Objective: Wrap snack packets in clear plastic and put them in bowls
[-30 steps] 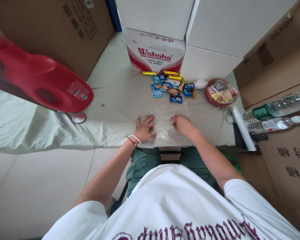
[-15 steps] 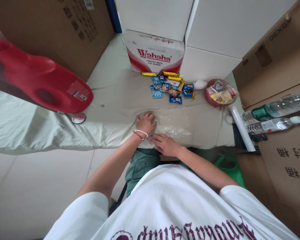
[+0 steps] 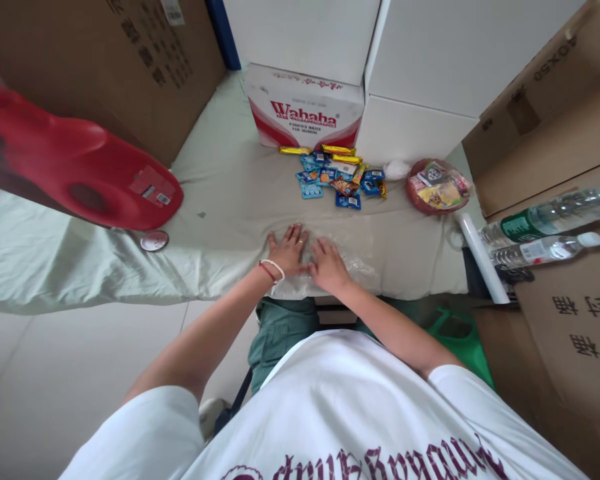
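A clear plastic bag (image 3: pixel 357 257) lies flat on the cloth-covered table (image 3: pixel 230 193) near its front edge. My left hand (image 3: pixel 287 250), with bracelets at the wrist, rests on the bag's left part, fingers spread and pointing away from me. Close beside it, my right hand (image 3: pixel 329 265) lies on the bag with its fingers stretched forward. Beyond both hands is a loose pile of small snack packets (image 3: pixel 327 177), mostly blue with some yellow ones.
A red bowl (image 3: pixel 415 197) of wrapped snacks stands right of the packets. Behind them is a Wahaha carton (image 3: pixel 305 110). Far left leans a big red jug (image 3: pixel 125 180), with a round tin (image 3: pixel 154 241) below it. Water bottles (image 3: pixel 550 250) and a white roll (image 3: pixel 483 257) lie at right.
My right hand has moved forward from the table's front edge onto the bag, beside my left. My left hand's fingers have spread wider.
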The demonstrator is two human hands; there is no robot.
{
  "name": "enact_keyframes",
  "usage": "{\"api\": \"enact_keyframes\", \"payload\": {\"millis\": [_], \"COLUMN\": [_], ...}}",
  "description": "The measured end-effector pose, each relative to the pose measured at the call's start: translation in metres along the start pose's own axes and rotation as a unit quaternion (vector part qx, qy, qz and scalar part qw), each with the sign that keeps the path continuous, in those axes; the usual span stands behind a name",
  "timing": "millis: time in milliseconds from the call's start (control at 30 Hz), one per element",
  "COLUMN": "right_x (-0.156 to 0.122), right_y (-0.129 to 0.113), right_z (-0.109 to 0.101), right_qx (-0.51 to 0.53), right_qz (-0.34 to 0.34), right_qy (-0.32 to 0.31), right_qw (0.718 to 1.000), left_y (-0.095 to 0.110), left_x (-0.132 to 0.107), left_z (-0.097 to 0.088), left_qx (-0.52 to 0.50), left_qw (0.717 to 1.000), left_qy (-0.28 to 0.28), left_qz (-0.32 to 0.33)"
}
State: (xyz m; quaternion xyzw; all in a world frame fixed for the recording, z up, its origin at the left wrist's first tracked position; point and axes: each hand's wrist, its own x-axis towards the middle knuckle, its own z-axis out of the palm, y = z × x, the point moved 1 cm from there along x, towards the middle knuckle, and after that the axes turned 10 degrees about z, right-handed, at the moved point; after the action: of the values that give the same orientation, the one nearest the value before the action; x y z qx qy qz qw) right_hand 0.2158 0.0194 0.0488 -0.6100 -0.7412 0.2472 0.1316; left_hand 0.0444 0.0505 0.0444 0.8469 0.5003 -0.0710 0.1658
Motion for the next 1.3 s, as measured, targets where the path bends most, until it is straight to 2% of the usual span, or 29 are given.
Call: {"api": "enact_keyframes", "payload": {"millis": [100, 233, 300, 367, 433, 500, 567, 600, 667, 700, 767, 833, 933, 1000, 1133, 1233, 1300], "right_x": [-0.001, -0.013, -0.016, -0.016, -0.015, -0.014, -0.013, -0.013, -0.013, -0.013, -0.014, -0.014, -0.014, -0.013, -0.007, 0.012, 0.037], "right_y": [0.0, 0.006, 0.008, 0.007, 0.006, 0.006, 0.008, 0.009, 0.01, 0.011, 0.01, 0.01, 0.011, 0.015, 0.03, 0.051, 0.07], "right_z": [0.017, 0.022, 0.022, 0.021, 0.021, 0.022, 0.025, 0.027, 0.03, 0.03, 0.029, 0.025, 0.019, 0.016, 0.011, -0.004, -0.024], "right_qx": [-0.051, -0.102, -0.119, -0.125, -0.125, -0.121, -0.113, -0.107, -0.092, -0.085, -0.076, -0.067, -0.023, 0.033, 0.182, 0.288, 0.305], "right_qz": [-0.041, -0.11, -0.123, -0.125, -0.126, -0.127, -0.124, -0.121, -0.114, -0.113, -0.116, -0.129, -0.138, -0.116, -0.054, 0.01, 0.063], "right_qy": [-0.012, -0.016, -0.028, -0.036, -0.036, -0.035, -0.043, -0.048, -0.052, -0.049, -0.04, -0.034, -0.029, -0.013, 0.007, -0.054, -0.07], "right_qw": [0.998, 0.989, 0.985, 0.983, 0.983, 0.984, 0.985, 0.986, 0.988, 0.989, 0.99, 0.989, 0.99, 0.993, 0.982, 0.956, 0.948], "left_y": [-0.011, -0.039, -0.049, -0.049, -0.035, -0.007, 0.027, 0.043, 0.064, 0.068, 0.062, 0.043, 0.016, 0.008, 0.013, 0.017, 0.016], "left_x": [-0.012, -0.039, -0.051, -0.058, -0.06, -0.056, -0.046, -0.038, -0.019, -0.009, 0.007, 0.014, 0.008, -0.003, -0.014, -0.013, -0.011], "left_z": [0.004, 0.012, 0.011, 0.004, -0.005, -0.014, -0.018, -0.017, -0.011, -0.008, -0.001, 0.004, 0.011, 0.015, 0.021, 0.022, 0.022], "left_qx": [0.001, -0.009, -0.013, -0.012, -0.004, 0.0, -0.02, -0.039, -0.077, -0.092, -0.103, -0.087, -0.038, -0.005, 0.022, 0.013, 0.007], "left_qw": [1.0, 0.999, 0.999, 1.0, 0.998, 0.991, 0.978, 0.974, 0.971, 0.971, 0.975, 0.979, 0.984, 0.986, 0.988, 0.989, 0.989], "left_qy": [-0.009, -0.012, -0.019, -0.01, 0.039, 0.128, 0.208, 0.225, 0.222, 0.214, 0.197, 0.182, 0.157, 0.146, 0.131, 0.125, 0.126], "left_qz": [0.02, 0.051, 0.032, -0.006, -0.038, -0.044, -0.013, 0.013, 0.05, 0.049, 0.011, -0.042, -0.075, -0.077, -0.076, -0.078, -0.078]}}
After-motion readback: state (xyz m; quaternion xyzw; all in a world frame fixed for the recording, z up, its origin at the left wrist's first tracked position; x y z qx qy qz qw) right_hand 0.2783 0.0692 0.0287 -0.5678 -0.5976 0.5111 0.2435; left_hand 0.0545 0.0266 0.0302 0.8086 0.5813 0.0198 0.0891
